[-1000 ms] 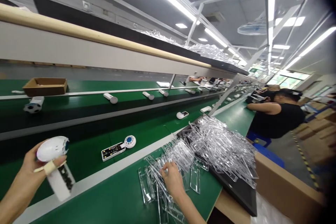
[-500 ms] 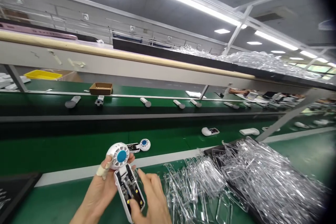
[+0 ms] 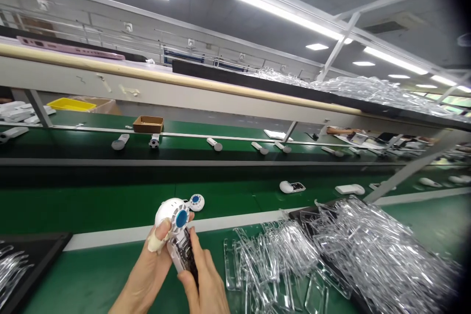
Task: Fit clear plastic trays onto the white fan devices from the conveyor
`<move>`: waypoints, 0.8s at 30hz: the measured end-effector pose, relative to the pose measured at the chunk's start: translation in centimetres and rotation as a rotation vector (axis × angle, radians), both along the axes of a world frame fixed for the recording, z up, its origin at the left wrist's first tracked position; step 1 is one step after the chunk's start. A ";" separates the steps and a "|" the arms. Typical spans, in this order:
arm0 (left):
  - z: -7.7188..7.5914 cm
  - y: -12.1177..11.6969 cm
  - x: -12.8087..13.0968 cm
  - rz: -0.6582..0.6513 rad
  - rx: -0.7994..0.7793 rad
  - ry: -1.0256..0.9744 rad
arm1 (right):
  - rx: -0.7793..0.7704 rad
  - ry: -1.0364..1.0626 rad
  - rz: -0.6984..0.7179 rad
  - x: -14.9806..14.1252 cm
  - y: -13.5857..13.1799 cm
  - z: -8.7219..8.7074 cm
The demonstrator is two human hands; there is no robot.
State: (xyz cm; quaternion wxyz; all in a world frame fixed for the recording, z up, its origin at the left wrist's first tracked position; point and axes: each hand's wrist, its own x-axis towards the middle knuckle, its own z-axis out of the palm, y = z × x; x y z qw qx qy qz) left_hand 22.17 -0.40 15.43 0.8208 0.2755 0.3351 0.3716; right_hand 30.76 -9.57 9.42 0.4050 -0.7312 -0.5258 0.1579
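Between my two hands is a white handheld fan [image 3: 172,213] with a round vented head, a blue disc at its centre and an open handle that bares a dark circuit board. My left hand [image 3: 149,260] grips it near the head, with the thumb, wrapped in pale tape, on the rim. Along the handle's right edge lie the fingers of my right hand [image 3: 206,274], its thumb pressing the lower end. Just behind, a second fan [image 3: 196,202] of the same kind lies on the green belt, its handle mostly hidden by the one I hold.
Right of my hands lies a pile of clear plastic frames [image 3: 272,255], beside a black tray [image 3: 294,216] heaped with more. Another black tray [image 3: 44,267] sits at left. More fans [image 3: 292,187] lie along the belt. A metal post [image 3: 401,167] slants at right.
The held fan has turned, so its open handle now faces more to the right. My right hand has closed in around the handle. The belt fan behind has shifted slightly left.
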 end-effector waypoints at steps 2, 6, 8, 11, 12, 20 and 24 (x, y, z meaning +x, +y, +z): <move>-0.7 0.0 -0.2 -0.046 0.061 0.058 | 0.023 -0.099 -0.002 0.4 0.0 0.2; -2.3 -0.5 -1.0 -0.105 0.054 0.277 | 0.071 -0.231 -0.015 0.3 0.5 -0.1; -3.1 -0.8 -1.2 -0.016 0.093 0.327 | 0.106 -0.045 -0.070 0.2 1.1 -0.4; -3.9 -1.4 -1.0 0.148 0.259 0.317 | 0.087 0.317 -0.243 0.5 2.4 -0.8; -4.1 -1.6 -0.9 0.188 0.312 0.333 | 0.082 0.375 -0.281 0.7 2.9 -1.0; -6.6 -2.6 -1.2 0.272 0.232 0.367 | 0.119 0.326 -0.255 0.5 4.1 -3.1; -7.8 1.7 -2.9 0.083 0.087 0.501 | -0.117 0.313 -0.060 0.7 4.4 -3.9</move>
